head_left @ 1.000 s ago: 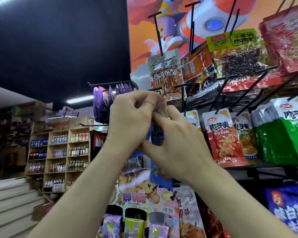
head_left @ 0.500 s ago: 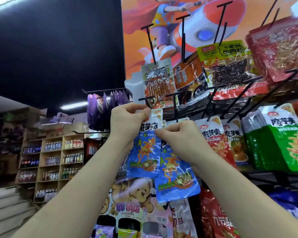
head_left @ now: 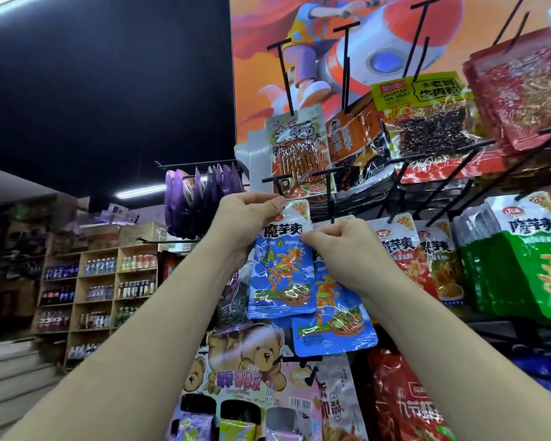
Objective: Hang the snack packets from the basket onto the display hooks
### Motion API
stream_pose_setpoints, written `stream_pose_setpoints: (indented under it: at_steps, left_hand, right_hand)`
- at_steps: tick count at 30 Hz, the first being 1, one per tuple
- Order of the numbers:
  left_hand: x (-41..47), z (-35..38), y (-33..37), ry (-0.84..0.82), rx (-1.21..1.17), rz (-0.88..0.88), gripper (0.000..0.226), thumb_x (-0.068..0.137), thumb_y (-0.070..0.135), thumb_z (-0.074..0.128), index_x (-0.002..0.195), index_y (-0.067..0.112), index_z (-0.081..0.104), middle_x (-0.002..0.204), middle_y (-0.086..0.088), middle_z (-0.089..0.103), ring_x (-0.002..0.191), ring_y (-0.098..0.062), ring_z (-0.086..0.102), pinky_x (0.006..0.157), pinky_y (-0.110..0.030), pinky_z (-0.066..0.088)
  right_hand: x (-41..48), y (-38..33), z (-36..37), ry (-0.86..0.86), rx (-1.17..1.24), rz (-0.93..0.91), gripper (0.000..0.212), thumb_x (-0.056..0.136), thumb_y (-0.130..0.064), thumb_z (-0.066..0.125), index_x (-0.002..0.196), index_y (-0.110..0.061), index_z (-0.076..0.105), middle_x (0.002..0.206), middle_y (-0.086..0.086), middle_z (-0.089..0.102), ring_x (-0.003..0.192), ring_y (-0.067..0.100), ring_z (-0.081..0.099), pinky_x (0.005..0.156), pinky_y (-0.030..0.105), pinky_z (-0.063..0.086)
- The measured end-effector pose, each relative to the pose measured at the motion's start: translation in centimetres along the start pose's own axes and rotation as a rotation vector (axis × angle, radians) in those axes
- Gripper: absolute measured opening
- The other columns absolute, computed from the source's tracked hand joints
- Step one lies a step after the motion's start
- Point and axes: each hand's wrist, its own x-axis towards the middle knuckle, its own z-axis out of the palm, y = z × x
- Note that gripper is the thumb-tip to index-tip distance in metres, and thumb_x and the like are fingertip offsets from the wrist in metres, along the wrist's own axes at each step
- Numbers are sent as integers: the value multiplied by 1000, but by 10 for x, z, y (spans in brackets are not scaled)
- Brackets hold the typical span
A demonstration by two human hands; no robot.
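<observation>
Blue snack packet (head_left: 282,275) hangs below the left hand (head_left: 245,214), fingers (head_left: 269,205) pinching its top; right hand (head_left: 347,246) pinches a second packet (head_left: 334,326).

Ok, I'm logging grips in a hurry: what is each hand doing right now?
Left hand: pinches the top of the left blue snack packet.
Right hand: pinches the top of the right blue snack packet.

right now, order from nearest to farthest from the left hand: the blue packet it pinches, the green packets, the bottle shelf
1. Blue packet: pinched at its top by the left hand.
2. Green packets: on the rack, far right, past the right hand.
3. Bottle shelf: lower left, far back in the shop.
</observation>
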Motion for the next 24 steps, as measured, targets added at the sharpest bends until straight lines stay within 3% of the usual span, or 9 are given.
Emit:
stream_pose_setpoints:
  at_steps: [2, 5, 8, 11, 14, 16, 19, 22, 24]
  left_hand:
    - [-1, 1, 3, -48, -82, -92, 5, 88, 1, 62, 90, -3, 65, 67, -12, 68, 51, -20, 65, 49, -29, 56]
    - [1, 2, 6, -94, -136, -238, 12, 90, 4, 57, 96, -4, 63, 79, -17, 67, 54, -25, 65, 48, -31, 56]
    - [6, 3, 3, -78, -103, -287, 8, 91, 5, 57, 88, 0, 62, 78, -16, 66, 52, -24, 64, 46, -29, 54]
    - [5, -2, -6, -65, 17, -196, 12, 91, 6, 60, 98, 0, 66, 82, -13, 67, 58, -19, 64, 48, -26, 54]
    - [-4, -10, -24, -83, 116, -18, 22, 87, 3, 66, 103, 16, 63, 81, -6, 62, 61, -12, 60, 49, -25, 50]
    - [-8, -11, -34, -62, 174, 92, 27, 84, 4, 70, 102, 20, 58, 77, -7, 62, 64, -16, 61, 56, -30, 52]
    - [-2, -9, -45, 6, 241, 196, 22, 82, 3, 73, 90, 20, 62, 71, -8, 65, 65, -18, 59, 64, -35, 52]
    - [5, -6, -58, 50, 362, 269, 16, 80, 9, 76, 84, 22, 67, 77, -5, 68, 67, -15, 58, 70, -34, 52]
    - [9, -6, -67, 90, 488, 349, 14, 81, 15, 76, 90, 23, 69, 82, 0, 68, 68, -15, 56, 68, -29, 50]
  right_hand:
    - [1, 0, -1, 1, 14, 7, 41, 95, -20, 57, 66, 8, 55, 29, -11, 19, 26, 9, 19, 45, 19, 29]
    - [3, 0, -1, 27, 24, -13, 39, 95, -19, 57, 94, 19, 62, 31, -9, 22, 27, 8, 19, 34, 13, 21]
    - [6, 4, -1, 22, -13, -27, 40, 94, -20, 57, 75, 15, 59, 34, -7, 21, 30, 9, 17, 35, 14, 21]
    - [7, 9, 1, 32, -130, -55, 40, 92, -21, 59, 56, -7, 47, 36, -7, 20, 35, 13, 18, 43, 17, 30]
    - [9, 16, 2, 70, -268, -112, 50, 90, -23, 60, 47, -13, 36, 39, -3, 23, 41, 17, 22, 48, 24, 31]
    - [8, 20, 0, 86, -324, -123, 46, 88, -21, 59, 47, -11, 42, 40, 2, 31, 43, 22, 27, 48, 27, 34]
    - [4, 23, -9, 126, -380, -165, 20, 83, -11, 55, 75, -9, 73, 60, 7, 63, 47, 20, 46, 53, 33, 46]
    - [-4, 18, -25, 214, -200, -248, 27, 88, -4, 56, 100, -20, 73, 97, -8, 68, 46, 2, 51, 57, 27, 54]
    - [-9, 15, -31, 190, -99, -302, 31, 90, -2, 59, 110, -24, 67, 107, -12, 64, 67, -5, 60, 64, 10, 51]
